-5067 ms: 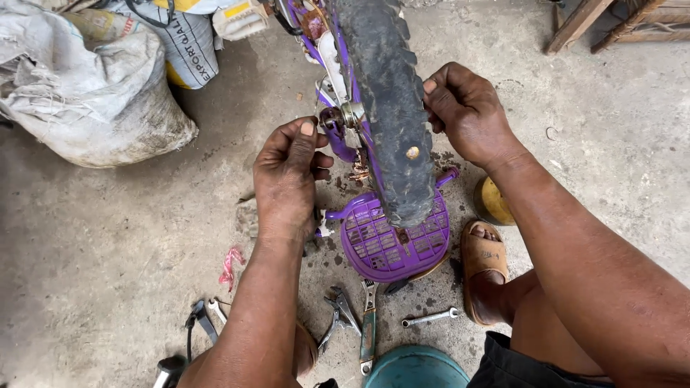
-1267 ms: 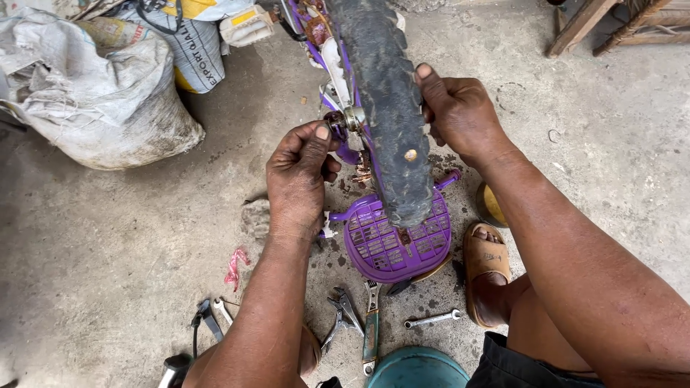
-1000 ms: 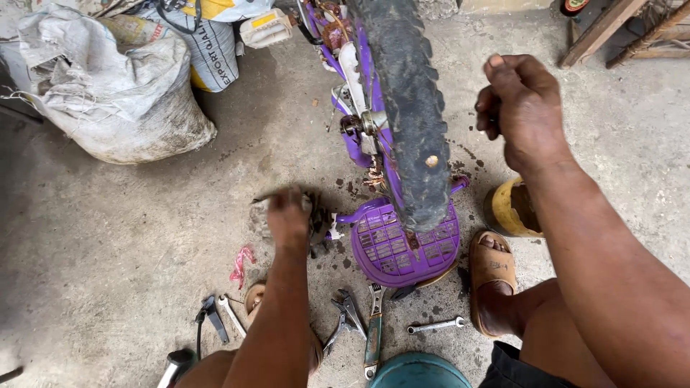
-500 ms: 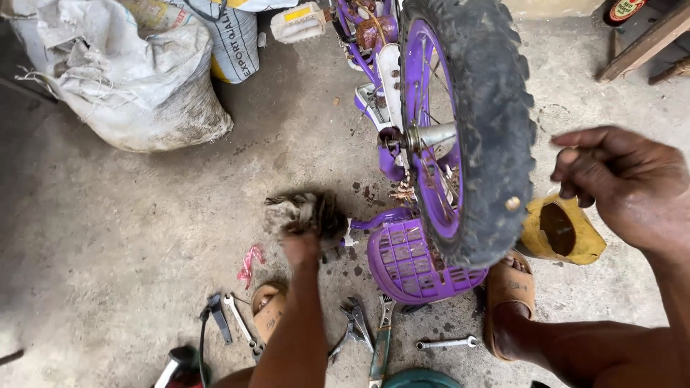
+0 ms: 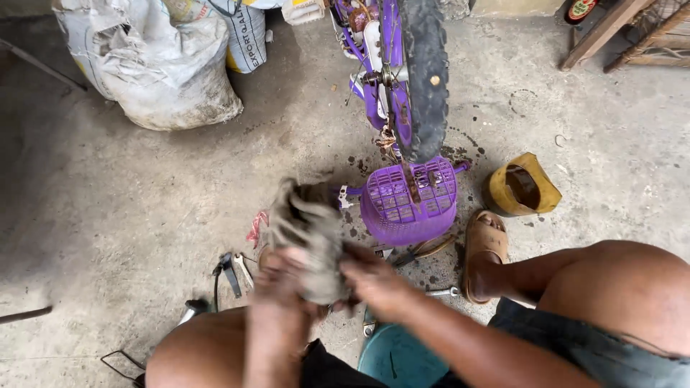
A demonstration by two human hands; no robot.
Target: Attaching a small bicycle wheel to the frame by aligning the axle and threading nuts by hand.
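My left hand [image 5: 284, 276] and my right hand [image 5: 370, 284] both squeeze a dirty grey rag [image 5: 313, 230] low in the middle of the picture. Just above it sits a purple basket [image 5: 410, 205] under the black bike tire [image 5: 425, 72]. A yellow cup [image 5: 521, 185] lies at the right. Big sacks [image 5: 154, 65] fill the upper left.

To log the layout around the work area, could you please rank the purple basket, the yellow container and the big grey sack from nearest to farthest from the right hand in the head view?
From the right hand:
1. Purple basket, just above it, under the wheel.
2. Yellow container, up to the right on the floor.
3. Grey sack, far upper left.
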